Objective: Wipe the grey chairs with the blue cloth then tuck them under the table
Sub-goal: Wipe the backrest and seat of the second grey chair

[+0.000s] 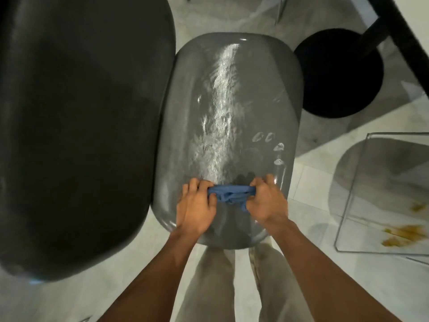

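A glossy translucent grey chair (227, 108) fills the middle of the head view, seen from above, with streaks and fingerprints on its surface. A blue cloth (228, 195) lies bunched on its near part. My left hand (196, 204) grips the cloth's left end and my right hand (265, 201) grips its right end, so the cloth is stretched between them over the chair. A second, darker grey chair (76, 126) stands right beside it on the left.
A black round table base (339, 73) stands on the floor at the upper right, with a dark table edge (404, 31) above it. A clear glass side table (385, 194) with yellow stains sits at the right. My pale trousers show below the chair.
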Tool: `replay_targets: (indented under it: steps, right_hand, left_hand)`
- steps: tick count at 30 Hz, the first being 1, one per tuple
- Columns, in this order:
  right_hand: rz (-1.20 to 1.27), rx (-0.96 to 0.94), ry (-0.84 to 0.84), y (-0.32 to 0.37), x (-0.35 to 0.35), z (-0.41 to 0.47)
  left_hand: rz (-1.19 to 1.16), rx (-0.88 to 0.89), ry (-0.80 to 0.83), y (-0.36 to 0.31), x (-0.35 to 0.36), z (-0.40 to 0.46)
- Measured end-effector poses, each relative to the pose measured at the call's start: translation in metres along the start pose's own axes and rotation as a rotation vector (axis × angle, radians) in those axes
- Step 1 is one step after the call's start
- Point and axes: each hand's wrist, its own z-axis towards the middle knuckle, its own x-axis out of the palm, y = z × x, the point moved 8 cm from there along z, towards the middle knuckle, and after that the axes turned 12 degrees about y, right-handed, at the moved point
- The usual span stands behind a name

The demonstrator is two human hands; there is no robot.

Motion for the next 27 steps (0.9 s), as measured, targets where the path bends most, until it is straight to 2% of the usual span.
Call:
replay_targets:
  steps: [5,9,14,21,27]
  right_hand:
    - [0.08,-0.132,0.043,0.006,-0.005,-0.062]
    - [0.2,-0.19,0.06,0.013,-0.024,-0.122]
    - [0.267,-0.261,-0.012,0.015,-0.057,-0.197]
    - [0.329,-0.393,-0.111,0.028,-0.109,-0.287]
    - [0.335,-0.527,-0.288,0.046,-0.15,-0.342]
  left_hand:
    - [-0.106,0.048,-0.013,-0.024,-0.03,-0.056]
    - [-0.166,0.079,0.041,-0.041,-0.062,-0.099]
    - [-0.262,0.216,0.057,-0.069,-0.11,-0.148]
    - [-0.592,0.363,0.073,-0.108,-0.179,-0.219]
    - [-0.711,0.518,0.04,-0.134,-0.217,-0.264]
